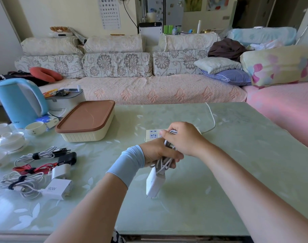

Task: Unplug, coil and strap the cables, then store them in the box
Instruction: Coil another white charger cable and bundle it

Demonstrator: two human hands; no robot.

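The left hand [158,152] grips the coiled white cable [165,164], long axis running away from the person. The right hand [183,139] pinches its far loops, and the brown-lidded cream plastic box [83,136] lies left of both hands, nearer the left.

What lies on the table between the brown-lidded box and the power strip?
Nothing: the head view shows only bare tabletop between the brown-lidded box and the power strip.
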